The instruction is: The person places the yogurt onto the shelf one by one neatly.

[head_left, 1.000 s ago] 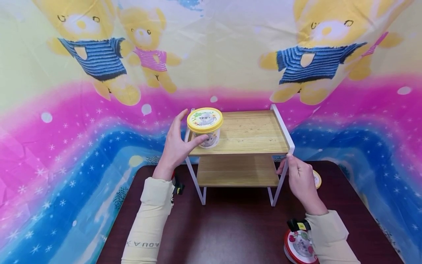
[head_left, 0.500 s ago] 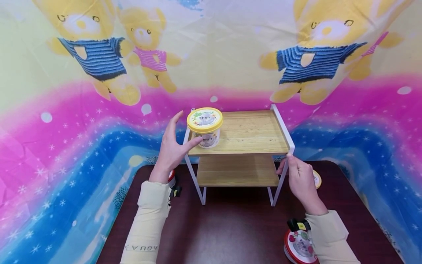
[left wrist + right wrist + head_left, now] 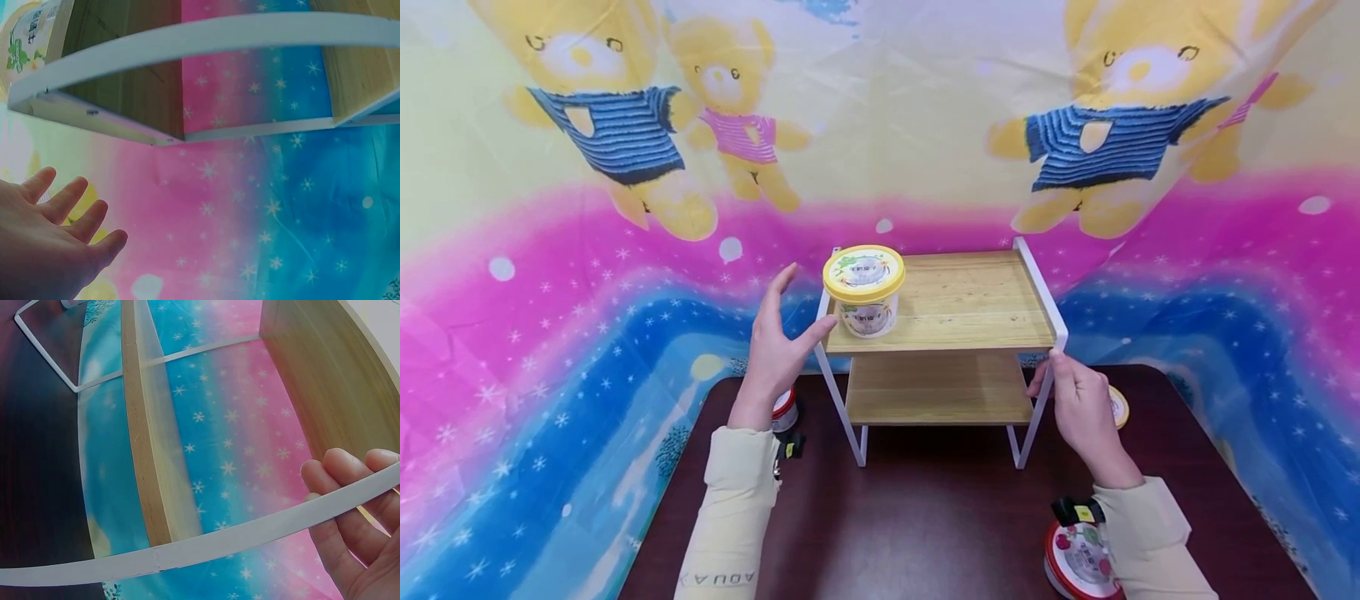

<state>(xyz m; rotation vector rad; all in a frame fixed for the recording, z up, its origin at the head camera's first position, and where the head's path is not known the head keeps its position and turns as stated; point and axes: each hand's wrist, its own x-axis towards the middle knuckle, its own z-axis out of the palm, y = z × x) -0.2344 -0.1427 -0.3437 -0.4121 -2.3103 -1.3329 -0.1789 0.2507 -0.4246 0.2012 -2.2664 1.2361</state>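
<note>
A tub with a yellow-rimmed lid [image 3: 864,287] stands upright on the left end of the top board of a two-tier wooden shelf [image 3: 962,300] with a white metal frame. My left hand [image 3: 772,346] is just left of the tub, fingers spread and apart from it. In the left wrist view the left hand [image 3: 59,237] shows its fingers extended, holding nothing. My right hand [image 3: 1086,408] grips the white frame at the shelf's right front corner. The right wrist view shows the fingers of that right hand [image 3: 356,512] curled round the white bar [image 3: 262,525].
A red-lidded tub [image 3: 785,410] stands on the dark table [image 3: 910,525] left of the shelf, partly behind the left wrist. Another red-lidded tub [image 3: 1078,558] is under the right forearm. A yellow-rimmed lid [image 3: 1120,407] shows behind the right hand. A printed cloth [image 3: 925,125] surrounds the table.
My left hand has let go of the yellow-lidded tub and drawn back left, away from it. The tub stays on the top board. The right hand keeps its grip on the frame.
</note>
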